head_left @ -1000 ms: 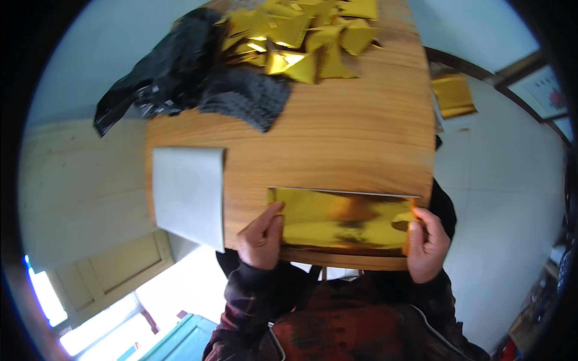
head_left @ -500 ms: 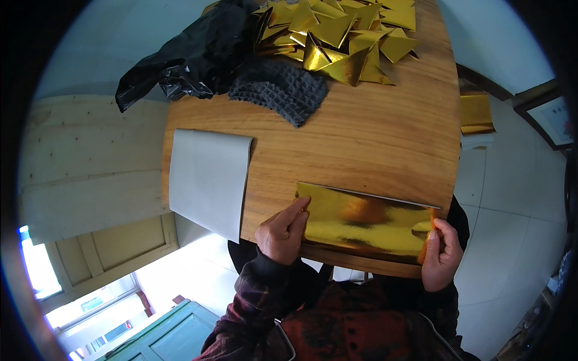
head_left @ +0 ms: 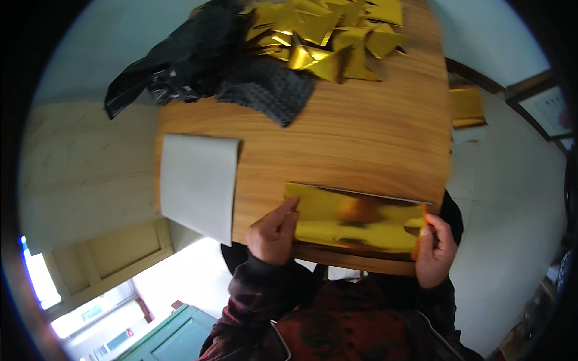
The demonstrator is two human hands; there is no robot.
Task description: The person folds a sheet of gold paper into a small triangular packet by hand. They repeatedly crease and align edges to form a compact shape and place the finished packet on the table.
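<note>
A sheet of shiny gold foil paper point(head_left: 361, 225) lies lengthwise near the table's front edge, a pale line showing along its far edge as if folded. My left hand point(head_left: 272, 233) pinches the paper's left end between thumb and fingers. At the opposite end my right hand point(head_left: 436, 251) grips the right edge, where an orange strip of the paper's underside shows by the fingertips. The paper spans the gap between both hands.
A grey-white folded sheet point(head_left: 198, 186) lies to the left on the wooden table point(head_left: 337, 138). Several folded gold paper pieces point(head_left: 328, 36) are heaped at the back, beside a black plastic bag point(head_left: 186, 54) and a dark textured cloth point(head_left: 265, 90). More gold paper point(head_left: 467, 107) sits beyond the right edge.
The whole view has shifted slightly, so the table and things on it appear further left, with some blur. Both hands keep hold of the gold paper, which looks unchanged.
</note>
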